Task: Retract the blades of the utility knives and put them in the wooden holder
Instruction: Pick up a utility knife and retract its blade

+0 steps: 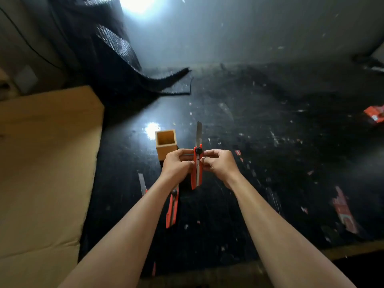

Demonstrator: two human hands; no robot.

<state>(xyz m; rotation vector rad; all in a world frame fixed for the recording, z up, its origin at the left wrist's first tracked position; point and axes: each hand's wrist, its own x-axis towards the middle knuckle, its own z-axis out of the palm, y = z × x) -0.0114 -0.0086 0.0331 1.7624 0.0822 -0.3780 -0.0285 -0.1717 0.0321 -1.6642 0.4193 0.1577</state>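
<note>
Both hands hold an orange utility knife (197, 173) upright above the black table, its long steel blade (199, 134) extended and pointing away from me. My left hand (179, 163) grips the handle from the left; my right hand (218, 163) pinches it from the right, just below the black wheel. An open-topped square wooden holder (166, 142) stands just behind my left hand. A second orange knife (172, 208) lies on the table under my left wrist. A third knife's extended blade (142, 183) shows left of my forearm, its handle mostly hidden.
A large cardboard sheet (45, 163) covers the left side. Black mesh material (124, 65) is heaped at the back left. Red packaging scraps (345, 210) lie at the right, another red piece (375, 114) at the far right edge. The black table (259, 132) is scratched and speckled.
</note>
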